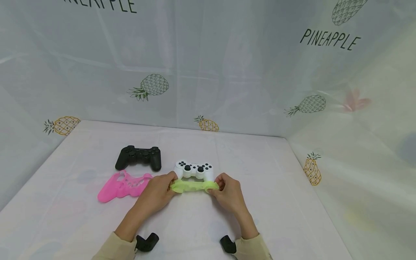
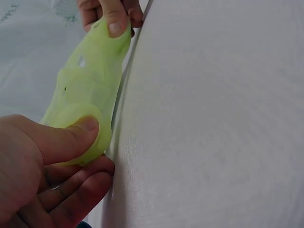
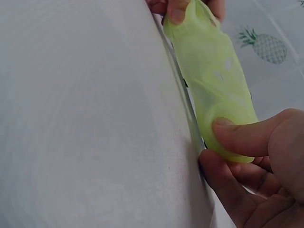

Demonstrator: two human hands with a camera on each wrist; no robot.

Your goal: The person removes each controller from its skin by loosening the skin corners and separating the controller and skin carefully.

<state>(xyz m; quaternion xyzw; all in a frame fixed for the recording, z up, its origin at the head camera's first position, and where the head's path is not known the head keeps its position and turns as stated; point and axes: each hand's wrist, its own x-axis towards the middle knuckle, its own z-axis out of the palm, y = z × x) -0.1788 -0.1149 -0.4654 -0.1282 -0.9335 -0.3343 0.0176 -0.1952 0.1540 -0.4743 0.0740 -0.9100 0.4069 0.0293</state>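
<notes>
A yellow-green silicone controller cover (image 1: 194, 186) is stretched between both hands, just in front of a white game controller (image 1: 194, 166). At its left end, my left hand (image 1: 158, 190) pinches the cover between thumb and fingers. My right hand (image 1: 230, 193) grips the opposite end in the same way. In the left wrist view the left thumb presses on the soft, see-through cover (image 2: 90, 90). The right wrist view has the right thumb on the cover's (image 3: 209, 66) near end. How far the controller's handles sit inside the cover is hidden.
A black game controller (image 1: 141, 154) lies to the left on the white table (image 1: 279, 202). In front of it is a pink controller cover (image 1: 112, 187), close beside the left hand. A pineapple-print curtain (image 1: 227, 83) hangs behind the table's back edge.
</notes>
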